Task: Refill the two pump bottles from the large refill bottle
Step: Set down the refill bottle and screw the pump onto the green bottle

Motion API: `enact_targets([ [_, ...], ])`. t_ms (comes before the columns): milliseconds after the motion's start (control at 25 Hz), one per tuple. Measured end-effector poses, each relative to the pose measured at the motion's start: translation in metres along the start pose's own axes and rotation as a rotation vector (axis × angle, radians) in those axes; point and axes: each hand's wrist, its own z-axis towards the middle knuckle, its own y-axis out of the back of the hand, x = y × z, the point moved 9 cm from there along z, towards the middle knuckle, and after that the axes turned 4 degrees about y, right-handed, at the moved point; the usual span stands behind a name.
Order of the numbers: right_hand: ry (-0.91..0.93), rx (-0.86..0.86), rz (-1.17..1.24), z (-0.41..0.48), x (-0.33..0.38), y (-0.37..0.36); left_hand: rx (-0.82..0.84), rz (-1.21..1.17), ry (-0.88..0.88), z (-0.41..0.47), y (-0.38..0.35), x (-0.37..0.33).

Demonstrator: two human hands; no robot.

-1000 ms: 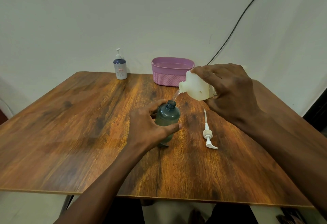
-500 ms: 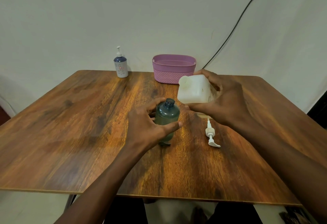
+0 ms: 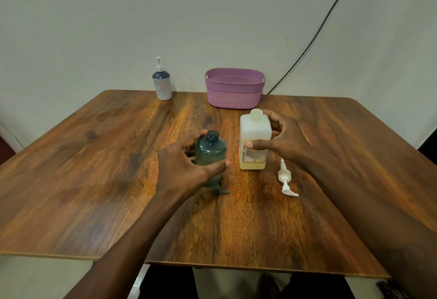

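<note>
A dark green pump bottle (image 3: 211,154) stands upright mid-table with its neck open and no pump on it. My left hand (image 3: 186,168) wraps around its left side and holds it. Just to its right the large white refill bottle (image 3: 254,133) stands upright on the table, uncapped, with a little yellowish liquid at the bottom. My right hand (image 3: 286,142) grips it, thumb on the front and fingers behind. A second pump bottle (image 3: 162,83), white and blue with its pump fitted, stands at the far edge.
A white pump head (image 3: 285,179) lies on the wooden table (image 3: 94,168) right of the refill bottle. A dark pump head (image 3: 220,190) lies just in front of the green bottle. A purple basket (image 3: 234,90) sits at the back. A black cable runs down the wall behind.
My right hand tipped the refill bottle back from pouring over the green bottle and set it upright on the table. My left hand stayed on the green bottle.
</note>
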Motion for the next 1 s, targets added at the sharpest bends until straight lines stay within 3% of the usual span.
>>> enact_targets([
  [240, -0.036, 0.078, 0.045, 0.003, -0.015, -0.007, 0.011, 0.004, -0.015, 0.005, -0.008, -0.001],
  [360, -0.032, 0.06, -0.092, 0.003, -0.006, -0.005, 0.003, 0.014, -0.015, 0.005, -0.006, 0.0],
  [440, 0.099, -0.125, -0.325, -0.002, 0.021, 0.006, -0.011, 0.022, -0.013, 0.005, 0.001, 0.001],
  [520, 0.373, -0.282, -0.483, -0.019, 0.062, 0.001, -0.023, 0.026, 0.001, 0.004, 0.01, 0.004],
  [600, 0.652, -0.28, -0.499, -0.036, 0.095, -0.021, -0.036, 0.024, 0.015, 0.002, 0.02, 0.008],
  [680, 0.76, -0.043, -0.456, -0.039, 0.099, -0.059, -0.051, 0.028, 0.011, 0.0, 0.029, 0.011],
  [840, 0.542, 0.66, -0.701, -0.042, 0.042, -0.147, -0.078, 0.053, 0.013, -0.006, 0.044, 0.019],
  [920, 0.538, 0.743, -0.876, -0.044, 0.016, -0.165, -0.089, 0.055, 0.024, -0.008, 0.049, 0.024],
  [1000, 0.546, 0.675, -0.881, -0.039, 0.02, -0.162, -0.089, 0.059, 0.029, -0.009, 0.053, 0.027],
])
